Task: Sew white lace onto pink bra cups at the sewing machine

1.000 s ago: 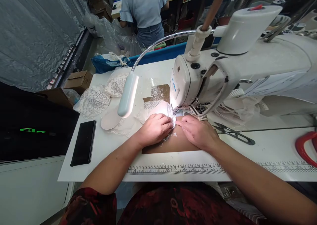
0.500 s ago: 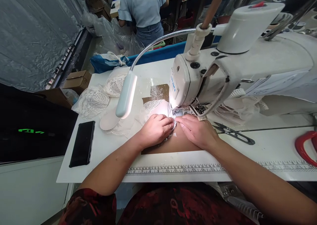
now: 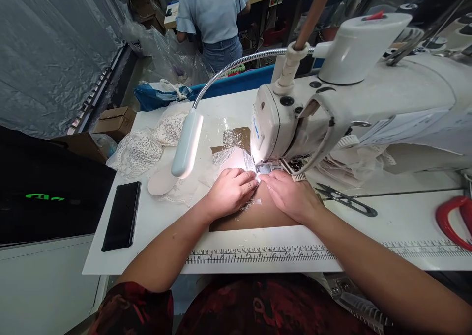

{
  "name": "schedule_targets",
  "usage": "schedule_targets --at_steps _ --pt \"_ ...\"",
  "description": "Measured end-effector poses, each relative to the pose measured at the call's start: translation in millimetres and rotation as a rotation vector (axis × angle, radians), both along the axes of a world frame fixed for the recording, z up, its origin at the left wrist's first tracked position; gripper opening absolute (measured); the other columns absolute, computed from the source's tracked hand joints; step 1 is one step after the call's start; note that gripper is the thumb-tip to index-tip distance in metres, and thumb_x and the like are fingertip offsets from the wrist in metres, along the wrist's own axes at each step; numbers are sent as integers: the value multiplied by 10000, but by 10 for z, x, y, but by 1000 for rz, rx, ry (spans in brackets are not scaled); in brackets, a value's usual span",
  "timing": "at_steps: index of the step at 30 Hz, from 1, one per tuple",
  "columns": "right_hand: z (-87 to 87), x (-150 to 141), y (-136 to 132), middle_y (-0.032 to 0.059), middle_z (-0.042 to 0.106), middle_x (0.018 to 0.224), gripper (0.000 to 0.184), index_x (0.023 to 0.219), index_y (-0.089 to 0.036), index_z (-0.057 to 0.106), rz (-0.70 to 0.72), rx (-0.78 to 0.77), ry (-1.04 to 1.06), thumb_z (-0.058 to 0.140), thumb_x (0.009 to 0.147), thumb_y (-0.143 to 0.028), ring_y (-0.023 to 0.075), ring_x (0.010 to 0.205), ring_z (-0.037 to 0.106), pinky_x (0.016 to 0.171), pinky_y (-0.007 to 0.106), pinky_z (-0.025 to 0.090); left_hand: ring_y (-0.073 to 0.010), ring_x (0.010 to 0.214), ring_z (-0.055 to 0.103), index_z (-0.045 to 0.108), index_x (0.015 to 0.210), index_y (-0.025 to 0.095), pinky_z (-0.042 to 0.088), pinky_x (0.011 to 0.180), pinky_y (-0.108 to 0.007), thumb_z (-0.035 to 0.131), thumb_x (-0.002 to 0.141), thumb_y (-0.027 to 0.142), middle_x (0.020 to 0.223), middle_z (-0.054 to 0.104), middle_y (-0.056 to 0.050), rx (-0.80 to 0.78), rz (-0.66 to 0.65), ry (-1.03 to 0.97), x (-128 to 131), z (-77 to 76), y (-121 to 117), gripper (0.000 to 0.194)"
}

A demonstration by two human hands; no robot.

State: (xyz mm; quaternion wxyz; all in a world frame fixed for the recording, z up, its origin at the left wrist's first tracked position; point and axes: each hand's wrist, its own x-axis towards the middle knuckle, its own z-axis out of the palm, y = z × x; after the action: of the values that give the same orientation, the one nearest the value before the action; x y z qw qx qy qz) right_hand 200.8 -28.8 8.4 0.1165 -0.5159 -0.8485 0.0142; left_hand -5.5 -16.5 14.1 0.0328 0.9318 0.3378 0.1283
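Note:
A white lace bra cup [image 3: 233, 157] with a pale pink lining lies at the needle area of the sewing machine [image 3: 272, 124]. My left hand [image 3: 233, 191] rests on its near side with the fingers closed on the lace edge. Just right of the needle, my right hand [image 3: 289, 193] pinches the same edge between thumb and forefinger. Both sets of fingertips almost meet in front of the presser foot, which is partly hidden by them and by glare. Beneath the hands is a brown sheet [image 3: 265, 214] on the table.
More lace cups [image 3: 135, 151], a phone [image 3: 121, 216] and a lamp [image 3: 187, 143] are at left. Thread snips [image 3: 346, 200] and red-handled scissors [image 3: 453, 222] lie at right. A ruler strip [image 3: 258, 255] runs along the front edge. Beyond the table stands a person [image 3: 212, 15].
The white edge that hung between my hands toward me now shows less, having moved in toward the needle. My hands stay in nearly the same place. The view has shifted slightly.

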Motion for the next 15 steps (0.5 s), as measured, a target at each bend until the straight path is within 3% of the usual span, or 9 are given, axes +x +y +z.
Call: schedule_targets --at_steps 9,15 --pt "27 37 -8 50 666 841 336 1025 -219 710 143 36 29 425 859 -151 167 732 544 606 276 332 -216 1030 523 642 1146 165 445 859 -373 406 962 294 1253 612 -80 -23 -61 -46 -49 -8 -18 327" --pt "49 -3 -25 44 658 820 359 1069 -210 692 128 60 -8 424 848 -122 162 705 534 584 283 299 -215 989 551 643 1134 174 454 851 -385 417 955 280 1217 632 -92 -3 -23 -75 -58 -31 15 308"
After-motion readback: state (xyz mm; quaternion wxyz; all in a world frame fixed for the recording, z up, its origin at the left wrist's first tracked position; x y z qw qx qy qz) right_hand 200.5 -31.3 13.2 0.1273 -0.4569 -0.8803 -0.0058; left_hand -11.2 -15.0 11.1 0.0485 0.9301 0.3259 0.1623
